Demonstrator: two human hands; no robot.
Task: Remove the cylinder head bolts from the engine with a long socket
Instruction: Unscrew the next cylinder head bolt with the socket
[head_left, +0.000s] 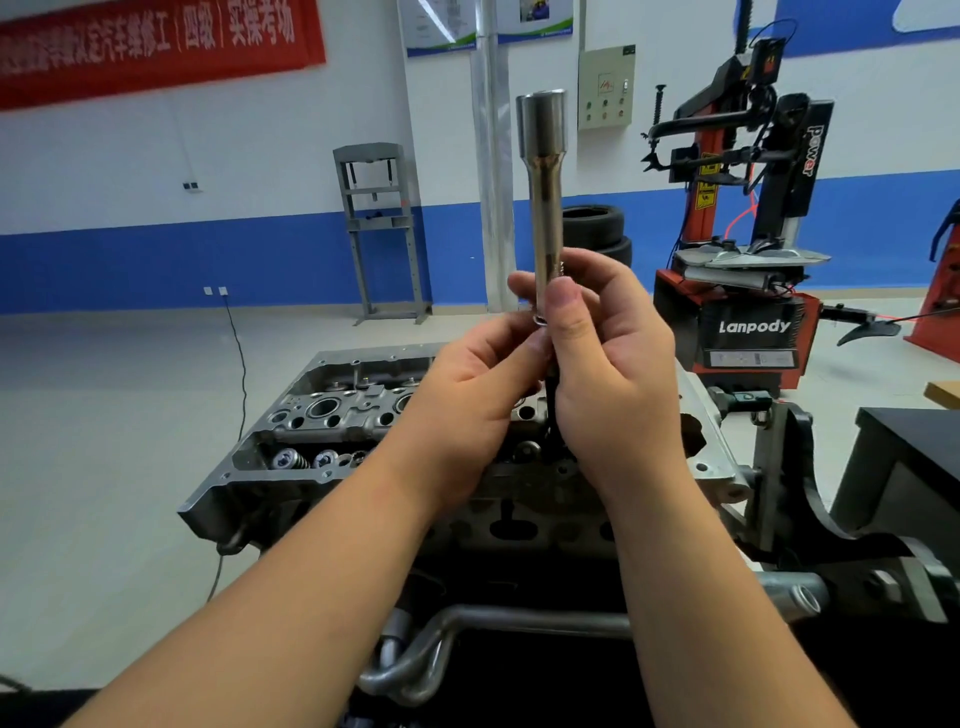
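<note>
I see two hands and one long socket (543, 202). The right hand (613, 374) curls round the bottom part of the long socket and holds it straight up, with the wide end on top. The left hand (478, 395) pinches at the bottom end of the socket, where a small silver ring shows between the fingers. A thin dark rod hangs down below the hands, but I cannot tell if it is a bolt, because the hands cover most of it. Under the hands sits one engine (332, 431), a grey metal block with many round holes on top, and the hands are up above it, not touching it. The arms hide the middle of the engine. Silver pipes (415, 654) run under it at the front. The floor (114, 415) is pale and shiny. The wall behind is white on top and blue below. I count one red banner (156, 47), one grey press frame (379, 228), two stacked black tires (597, 234), and one red and black tire machine (748, 234). A dark desk (914, 447) is cut off at the right edge.
</note>
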